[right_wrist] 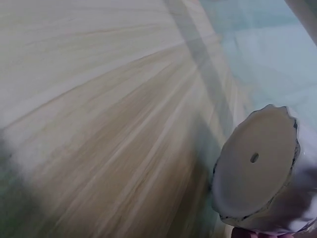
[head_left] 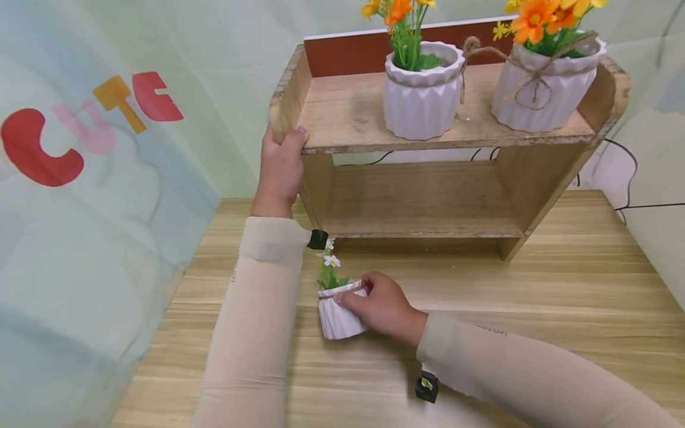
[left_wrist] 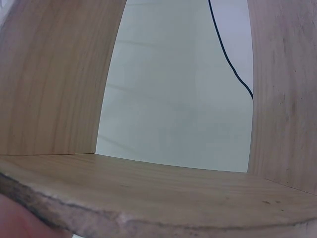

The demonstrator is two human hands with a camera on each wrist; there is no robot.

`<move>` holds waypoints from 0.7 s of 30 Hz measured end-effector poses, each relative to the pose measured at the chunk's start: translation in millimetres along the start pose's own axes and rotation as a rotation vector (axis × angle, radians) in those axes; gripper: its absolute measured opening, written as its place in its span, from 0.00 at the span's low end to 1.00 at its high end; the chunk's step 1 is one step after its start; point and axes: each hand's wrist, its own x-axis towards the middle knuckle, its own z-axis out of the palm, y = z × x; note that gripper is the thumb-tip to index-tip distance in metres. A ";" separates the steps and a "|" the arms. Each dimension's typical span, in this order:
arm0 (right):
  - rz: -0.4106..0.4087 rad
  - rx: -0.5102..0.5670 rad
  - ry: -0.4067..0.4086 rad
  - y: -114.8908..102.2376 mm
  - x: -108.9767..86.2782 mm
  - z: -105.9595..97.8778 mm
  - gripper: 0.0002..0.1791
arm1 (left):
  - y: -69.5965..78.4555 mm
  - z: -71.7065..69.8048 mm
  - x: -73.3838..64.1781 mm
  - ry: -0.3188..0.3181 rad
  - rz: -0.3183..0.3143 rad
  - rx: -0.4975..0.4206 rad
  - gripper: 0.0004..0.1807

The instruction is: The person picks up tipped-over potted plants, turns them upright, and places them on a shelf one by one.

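My left hand (head_left: 280, 172) grips the left side panel of a two-tier wooden shelf (head_left: 342, 113), its thumb lying over the upper board. In the left wrist view the shelf's rough front edge (left_wrist: 124, 224) runs past a bit of that hand. Before the shelf, my right hand (head_left: 386, 304) pinches the rim of a small white fluted flowerpot (head_left: 339, 321) holding white daisies (head_left: 332, 260). Seen by the right wrist camera, this pot is tipped, with its round underside (right_wrist: 255, 171) and a small drain hole showing. Part of the daisies is hidden behind the left wrist's black camera.
Two larger white pots with orange and yellow flowers, one mid-board (head_left: 423, 104) and one at the right (head_left: 546, 89), stand on the upper tier. The shelf rests on a wood-grain table (head_left: 578, 309). Black cables (head_left: 634, 160) hang behind; a printed "CUTE" cloth (head_left: 107, 238) is at left.
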 end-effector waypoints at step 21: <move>-0.260 -0.010 -0.134 18.8 -10.8 -7.6 0.37 | 1.2 0.3 -0.8 0.000 -0.008 0.007 0.33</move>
